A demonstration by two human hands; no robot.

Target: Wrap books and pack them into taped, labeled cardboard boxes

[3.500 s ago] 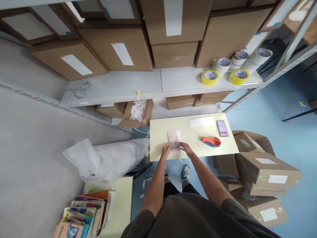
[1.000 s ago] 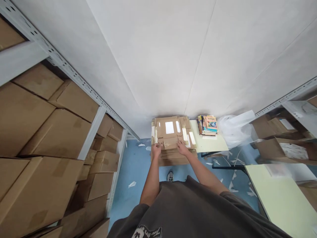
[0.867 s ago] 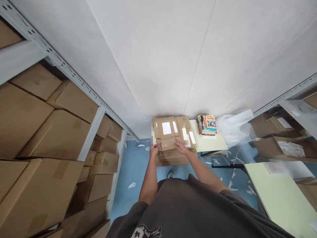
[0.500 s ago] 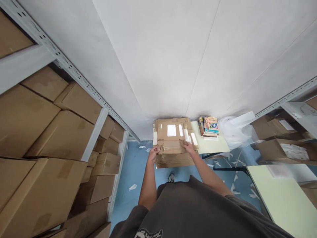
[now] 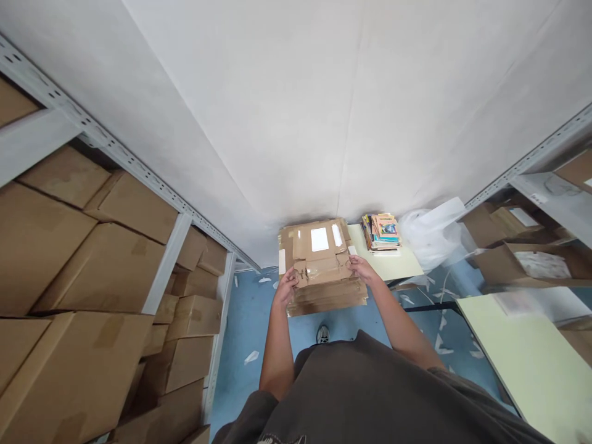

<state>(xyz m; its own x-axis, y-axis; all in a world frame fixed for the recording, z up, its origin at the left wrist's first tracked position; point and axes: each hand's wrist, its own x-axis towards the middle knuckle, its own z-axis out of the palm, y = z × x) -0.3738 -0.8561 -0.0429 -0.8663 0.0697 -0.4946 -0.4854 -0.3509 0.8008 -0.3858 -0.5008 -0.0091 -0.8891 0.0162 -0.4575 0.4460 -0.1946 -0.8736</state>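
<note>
**Boxes (image 5: pixel 50 231) stacked left, books (image 5: pixel 383 234) by the wall (image 5: pixel 277 98)!**

And what a crowd on the left: brown boxes packed tight into a grey metal rack (image 5: pixel 167 265)! Over to the small table (image 5: pixel 400 266), pale yellow, carrying those colourful books in an untidy pile, with cloudy white plastic (image 5: pixel 428 240) bulging just beside. Farther right, an open carton (image 5: pixel 493 262) shows white contents, too blurred to name! Nearer, a larger pale table (image 5: pixel 518 354). And below, a blue floor (image 5: pixel 235 330), dotted with white scraps (image 5: pixel 251 357)!
</note>
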